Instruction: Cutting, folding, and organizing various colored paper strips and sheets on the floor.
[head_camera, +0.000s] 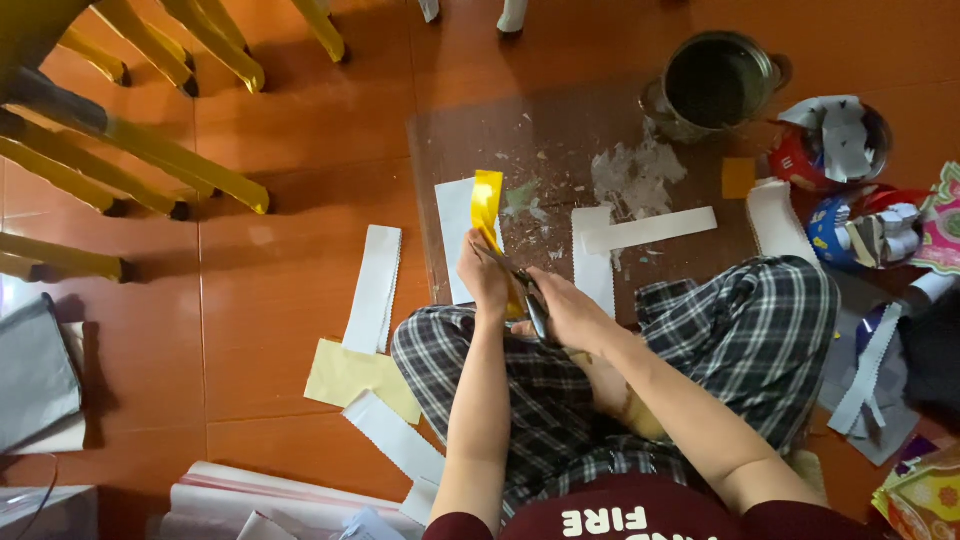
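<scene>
I sit cross-legged on an orange tiled floor in checked trousers. My left hand (486, 277) pinches the lower end of a shiny yellow paper strip (487, 208) that stands up and curls over at the top. My right hand (566, 312) grips a pair of scissors (532, 298) whose blades meet the strip just beside my left fingers. Both hands hover above my knees, at the near edge of a clear plastic sheet (560, 120) spread on the floor.
White zigzag-edged paper strips (372, 288) and a pale yellow sheet (348, 374) lie around. A metal pot (716, 82) and bowls of paper scraps (832, 140) stand at the right. Yellow chair legs (150, 150) fill the left.
</scene>
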